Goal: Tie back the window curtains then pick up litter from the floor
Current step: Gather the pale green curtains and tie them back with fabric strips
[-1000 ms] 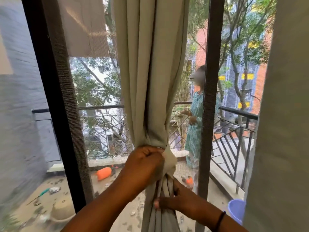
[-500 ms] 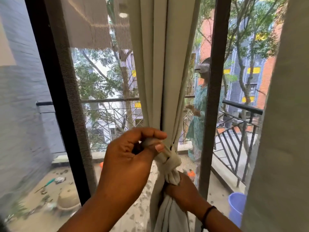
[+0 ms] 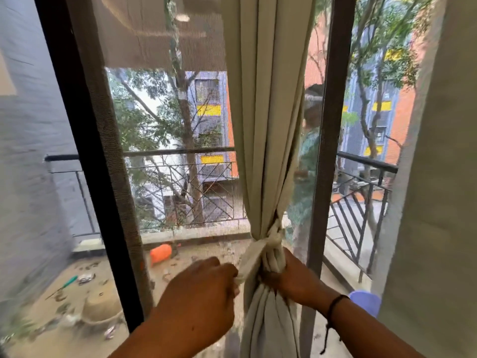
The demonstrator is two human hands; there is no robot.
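Pinching tie end [image 3: 244, 264], left hand [image 3: 200, 293] fingers; right hand [image 3: 291, 276] fingers clenched round curtain [image 3: 268, 125] below knot [image 3: 272, 244].

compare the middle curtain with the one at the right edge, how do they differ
The middle curtain is gathered into a narrow bundle and cinched by a knot; the right curtain hangs flat and loose with no tie in view. The left hand pinches the middle curtain's tie end and the right hand grips below the knot; neither hand touches the right curtain. The middle one falls in deep folds, the right one looks smooth. Both are the same pale beige cloth.
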